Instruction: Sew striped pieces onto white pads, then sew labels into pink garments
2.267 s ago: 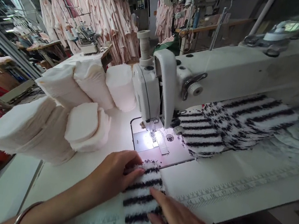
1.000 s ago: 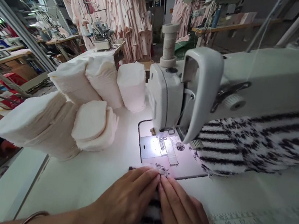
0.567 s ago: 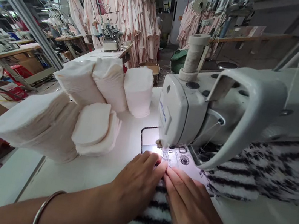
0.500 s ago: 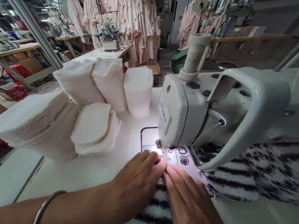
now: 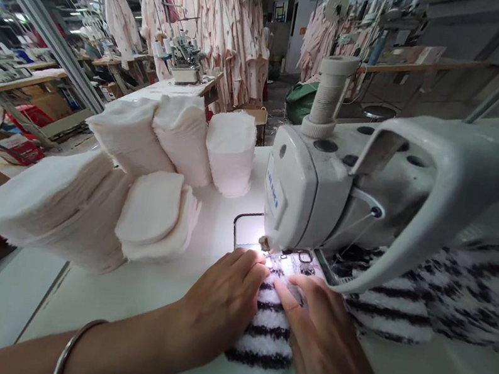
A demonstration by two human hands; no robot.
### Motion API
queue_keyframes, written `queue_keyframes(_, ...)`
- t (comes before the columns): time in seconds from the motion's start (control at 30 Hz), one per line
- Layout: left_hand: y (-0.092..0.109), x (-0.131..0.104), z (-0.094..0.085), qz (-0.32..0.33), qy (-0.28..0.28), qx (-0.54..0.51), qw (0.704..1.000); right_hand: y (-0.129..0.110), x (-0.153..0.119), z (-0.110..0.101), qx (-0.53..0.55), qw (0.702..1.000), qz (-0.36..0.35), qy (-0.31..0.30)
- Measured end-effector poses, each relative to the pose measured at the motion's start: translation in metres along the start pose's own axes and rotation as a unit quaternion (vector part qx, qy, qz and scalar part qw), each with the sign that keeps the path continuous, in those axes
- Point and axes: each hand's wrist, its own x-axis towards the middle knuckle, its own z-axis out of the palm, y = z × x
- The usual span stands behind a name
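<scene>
A black-and-white striped piece of fluffy fabric point(image 5: 270, 331) lies on the table, its far end under the head of a white sewing machine point(image 5: 294, 188). On the fabric's left edge, close to the lit needle area, my left hand point(image 5: 223, 301) has its fingers curled and closed on the cloth. My right hand point(image 5: 325, 334) rests along the right edge, thumb and fingers stretched out and apart, tips touching the fabric. The needle itself is hard to make out behind the machine head and fingertips.
Several stacks of cut white fabric pieces point(image 5: 150, 205) stand left of the machine. More striped fluffy fabric point(image 5: 392, 307) lies behind the machine's guard handle point(image 5: 443, 200). Pink garments point(image 5: 236, 38) hang in the background, near another sewing machine point(image 5: 186, 65).
My right hand's fingers have spread and moved away from my left hand, baring more of the striped fabric between them. My left hand has shifted slightly left.
</scene>
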Motion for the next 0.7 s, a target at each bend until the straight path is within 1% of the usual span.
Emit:
queue_keyframes(0.1,-0.002,0.001,0.003,0.008,0.02,0.008,1.0,0.001,0.003,-0.003,-0.009,1.0,0.0,0.005)
queue_keyframes(0.2,-0.005,0.002,0.006,0.016,0.031,0.01,0.999,0.0,0.008,-0.009,-0.012,1.0,-0.005,-0.009)
queue_keyframes(0.3,-0.005,0.003,0.002,0.03,0.01,-0.007,0.999,0.001,0.011,-0.017,0.018,0.999,0.007,-0.028)
queue_keyframes(0.37,-0.004,0.003,-0.007,0.035,-0.018,-0.027,0.999,0.004,0.01,-0.026,0.06,0.997,0.002,-0.05)
queue_keyframes(0.43,-0.002,0.001,-0.022,0.028,-0.041,-0.043,0.998,0.008,0.004,-0.036,0.102,0.992,-0.005,-0.071)
queue_keyframes(0.47,-0.002,-0.001,-0.03,0.02,-0.052,-0.051,0.997,0.01,0.001,-0.042,0.117,0.991,-0.005,-0.072)
queue_keyframes(0.57,0.0,-0.006,-0.05,-0.017,-0.095,-0.095,0.991,0.011,-0.011,-0.054,0.128,0.991,-0.004,-0.037)
queue_keyframes(0.63,0.001,-0.01,-0.056,-0.031,-0.126,-0.126,0.983,0.008,-0.02,-0.056,0.133,0.991,-0.01,-0.018)
queue_keyframes(0.7,0.001,-0.015,-0.054,-0.028,-0.149,-0.143,0.978,0.001,-0.027,-0.054,0.137,0.99,-0.012,-0.017)
